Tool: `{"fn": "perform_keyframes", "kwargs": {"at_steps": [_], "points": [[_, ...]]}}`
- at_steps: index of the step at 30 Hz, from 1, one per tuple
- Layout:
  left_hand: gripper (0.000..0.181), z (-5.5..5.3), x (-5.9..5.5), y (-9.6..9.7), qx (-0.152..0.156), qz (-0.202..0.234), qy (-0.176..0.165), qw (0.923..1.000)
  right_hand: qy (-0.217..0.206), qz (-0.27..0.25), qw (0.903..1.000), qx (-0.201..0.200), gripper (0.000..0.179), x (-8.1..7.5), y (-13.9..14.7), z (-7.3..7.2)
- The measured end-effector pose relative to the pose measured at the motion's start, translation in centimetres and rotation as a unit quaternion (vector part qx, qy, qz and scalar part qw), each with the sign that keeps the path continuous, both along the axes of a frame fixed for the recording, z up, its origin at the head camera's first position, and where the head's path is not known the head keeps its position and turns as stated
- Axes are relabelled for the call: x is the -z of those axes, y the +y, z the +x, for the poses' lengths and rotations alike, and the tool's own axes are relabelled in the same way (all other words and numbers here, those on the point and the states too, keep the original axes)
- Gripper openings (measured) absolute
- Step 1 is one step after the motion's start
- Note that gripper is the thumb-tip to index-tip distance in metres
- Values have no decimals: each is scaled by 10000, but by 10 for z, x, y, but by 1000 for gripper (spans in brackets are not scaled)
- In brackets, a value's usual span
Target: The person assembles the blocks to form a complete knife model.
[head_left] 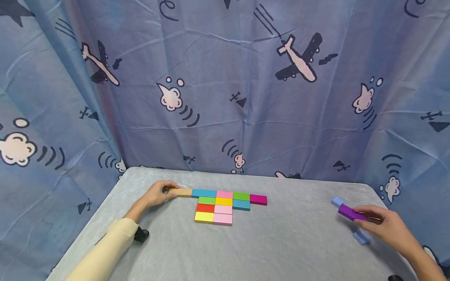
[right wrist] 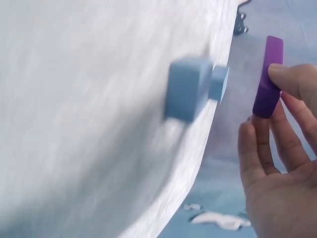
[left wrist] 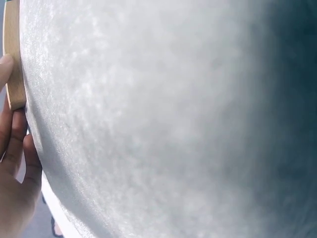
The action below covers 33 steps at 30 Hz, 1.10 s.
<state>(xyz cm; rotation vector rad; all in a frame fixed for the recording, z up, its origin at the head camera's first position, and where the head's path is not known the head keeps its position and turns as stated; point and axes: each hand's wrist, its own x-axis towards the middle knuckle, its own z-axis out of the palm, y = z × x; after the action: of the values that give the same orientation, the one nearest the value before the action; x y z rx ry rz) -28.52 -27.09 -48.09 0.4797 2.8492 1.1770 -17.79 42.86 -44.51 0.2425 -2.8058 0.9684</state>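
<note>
My left hand (head_left: 159,194) pinches the outer end of a tan wooden block (head_left: 185,192), which lies at the left end of a row of coloured blocks. In the left wrist view the thumb rests on the tan block (left wrist: 16,44) and the fingers lie beside its end. Next to it in the row come a blue block (head_left: 204,193), a pink one, a green one and a magenta block (head_left: 258,200). At the far right my right hand (head_left: 388,224) holds a purple block (head_left: 349,212) between thumb and fingers, raised off the table in the right wrist view (right wrist: 270,74).
Two light blue blocks, one farther back (head_left: 337,201) and one nearer (head_left: 361,237), stand on the table (head_left: 288,242) around the purple one. Below the row, more blocks form a flat patch, including a red block (head_left: 205,208). A patterned curtain (head_left: 218,97) hangs behind.
</note>
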Motion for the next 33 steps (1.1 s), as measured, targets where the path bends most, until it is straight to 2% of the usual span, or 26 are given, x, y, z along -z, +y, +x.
{"fn": "perform_keyframes", "kwargs": {"at_steps": [7, 12, 23, 33], "points": [[21, 1, 2, 1, -61, -8, -55, 10000, 75, -282, 9982, -516, 34, 0, -31, -6], [21, 2, 1, 1, -72, 36, -66, 9999, -47, -509, 9949, -874, 33, 0, -54, -9], [21, 1, -1, 1, -39, 26, -39, 10000, -208, -738, 9807, -1798, 27, 4, -109, -21], [21, 0, 1, -2, 30, 47, 19, 10000, -761, -908, 9670, -2254, 26, 13, -175, -40]]}}
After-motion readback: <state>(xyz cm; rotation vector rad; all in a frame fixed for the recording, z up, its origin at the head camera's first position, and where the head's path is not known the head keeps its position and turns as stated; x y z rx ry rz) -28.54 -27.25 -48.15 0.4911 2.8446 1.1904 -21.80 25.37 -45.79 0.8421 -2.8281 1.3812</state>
